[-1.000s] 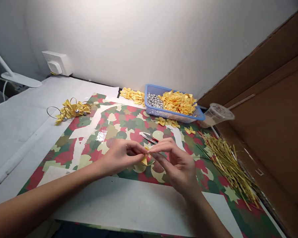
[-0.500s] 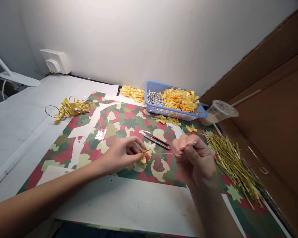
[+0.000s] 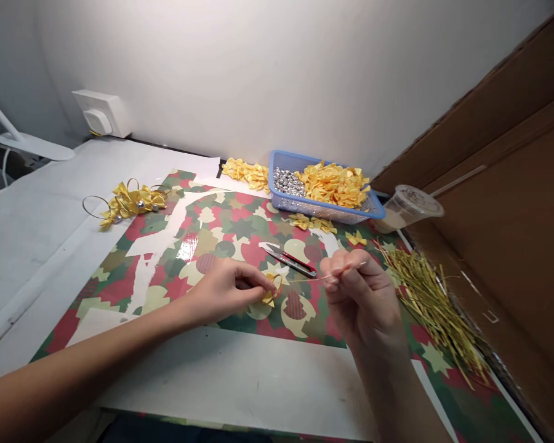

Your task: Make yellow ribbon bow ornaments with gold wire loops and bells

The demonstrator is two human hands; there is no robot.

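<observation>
Pinched in the fingertips of my left hand point(image 3: 228, 286) is a small yellow ribbon bow point(image 3: 269, 298) with a thin gold loop, partly hidden by the fingers. A fine pale thread point(image 3: 305, 280) runs from the bow to my right hand point(image 3: 362, 295), whose thumb and fingers are closed on it. If a needle is in those fingers, it is too small to make out. Red-handled thread snips point(image 3: 292, 261) lie on the patterned sheet just beyond the gap between my hands.
A blue basket point(image 3: 323, 210) holds yellow bows and silver bells. More bows point(image 3: 247, 175) lie beside it. Finished-looking bows with bells and loops point(image 3: 132, 203) sit at left. Gold ribbon strips point(image 3: 431, 307) and a plastic cup point(image 3: 406, 209) are at right, near a cardboard wall point(image 3: 512, 203).
My left fingers have closed down further over the bow, covering more of it. The thread now slants slightly up toward my right hand, which has barely moved.
</observation>
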